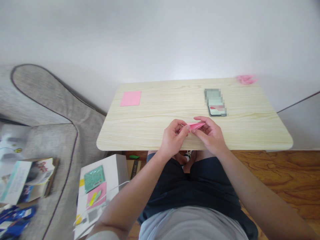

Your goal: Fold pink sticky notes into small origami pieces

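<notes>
A small piece of folded pink paper (196,126) is held between both hands, just above the front edge of the table. My left hand (174,135) pinches its left end between thumb and fingers. At the other end, my right hand (210,134) grips it with the thumb below and the fingers behind. The paper comes to a point towards the right, and part of it is hidden by the fingers. Beyond the right hand lies a phone (217,102), its screen partly blurred out.
The pale wooden table (160,103) stands against a white wall. A stack of pink paper squares (130,98) lies at its left, and folded pink paper pieces (247,79) at the back right corner. On the left are a grey sofa (55,133) and a white box (112,163) bearing packets and cables.
</notes>
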`<state>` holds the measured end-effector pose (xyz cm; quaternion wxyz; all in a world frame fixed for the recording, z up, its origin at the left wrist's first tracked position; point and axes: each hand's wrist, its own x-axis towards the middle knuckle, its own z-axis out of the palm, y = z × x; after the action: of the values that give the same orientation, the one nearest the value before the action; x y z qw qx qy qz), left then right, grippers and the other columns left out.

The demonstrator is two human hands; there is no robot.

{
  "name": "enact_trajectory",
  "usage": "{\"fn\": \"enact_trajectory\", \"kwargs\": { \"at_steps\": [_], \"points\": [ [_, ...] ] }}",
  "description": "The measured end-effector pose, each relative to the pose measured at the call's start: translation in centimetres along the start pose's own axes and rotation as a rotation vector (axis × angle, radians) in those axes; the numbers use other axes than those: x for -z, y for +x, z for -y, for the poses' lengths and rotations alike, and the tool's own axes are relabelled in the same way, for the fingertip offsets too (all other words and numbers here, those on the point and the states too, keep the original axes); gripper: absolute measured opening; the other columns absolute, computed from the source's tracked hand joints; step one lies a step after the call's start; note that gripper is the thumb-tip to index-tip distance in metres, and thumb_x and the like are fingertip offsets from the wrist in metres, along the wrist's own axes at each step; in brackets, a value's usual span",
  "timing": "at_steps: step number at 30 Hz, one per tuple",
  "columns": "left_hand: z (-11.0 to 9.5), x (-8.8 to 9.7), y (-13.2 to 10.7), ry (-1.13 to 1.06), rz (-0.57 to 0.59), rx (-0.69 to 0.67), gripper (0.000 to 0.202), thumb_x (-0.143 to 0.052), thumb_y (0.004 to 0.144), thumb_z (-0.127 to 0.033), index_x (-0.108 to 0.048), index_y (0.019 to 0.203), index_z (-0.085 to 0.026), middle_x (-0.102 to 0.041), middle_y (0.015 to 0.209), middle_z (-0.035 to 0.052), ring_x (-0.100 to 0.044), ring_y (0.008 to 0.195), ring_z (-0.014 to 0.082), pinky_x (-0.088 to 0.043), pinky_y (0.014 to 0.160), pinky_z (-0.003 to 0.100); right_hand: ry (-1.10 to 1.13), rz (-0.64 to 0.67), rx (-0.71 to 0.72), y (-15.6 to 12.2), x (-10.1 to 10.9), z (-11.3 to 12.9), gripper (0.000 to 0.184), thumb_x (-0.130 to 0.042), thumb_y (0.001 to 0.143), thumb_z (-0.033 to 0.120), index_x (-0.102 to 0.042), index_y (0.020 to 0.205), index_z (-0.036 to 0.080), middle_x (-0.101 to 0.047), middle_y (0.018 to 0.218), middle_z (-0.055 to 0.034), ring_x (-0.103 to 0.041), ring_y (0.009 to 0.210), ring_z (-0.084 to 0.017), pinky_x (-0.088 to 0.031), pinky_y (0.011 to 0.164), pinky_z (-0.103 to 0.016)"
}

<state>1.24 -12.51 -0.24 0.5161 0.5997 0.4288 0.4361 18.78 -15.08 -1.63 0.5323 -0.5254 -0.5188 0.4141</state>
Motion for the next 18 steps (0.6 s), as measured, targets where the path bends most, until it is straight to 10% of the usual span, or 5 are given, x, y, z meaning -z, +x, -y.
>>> {"fn": "enact_trajectory", "kwargs": {
  "at_steps": [18],
  "points": [
    [-0.5, 0.3, 0.6, -0.141, -0.061, 0.066, 0.029, -0.072, 0.092, -0.044, -0.067, 0.093, -0.016, -0.069, 0.069, -0.0002, -0.066, 0.064, 0.0107, -0.053, 0.064, 0.022, 0.093, 0.014, 0.028, -0.1, 0.3, 1.3, 0.031, -0.078, 0.089, 0.038, -0.077, 0.117, 0.025, -0.079, 0.097, -0.0033, -0.072, 0.091, -0.020, -0.057, 0.092, -0.038]
  ]
}}
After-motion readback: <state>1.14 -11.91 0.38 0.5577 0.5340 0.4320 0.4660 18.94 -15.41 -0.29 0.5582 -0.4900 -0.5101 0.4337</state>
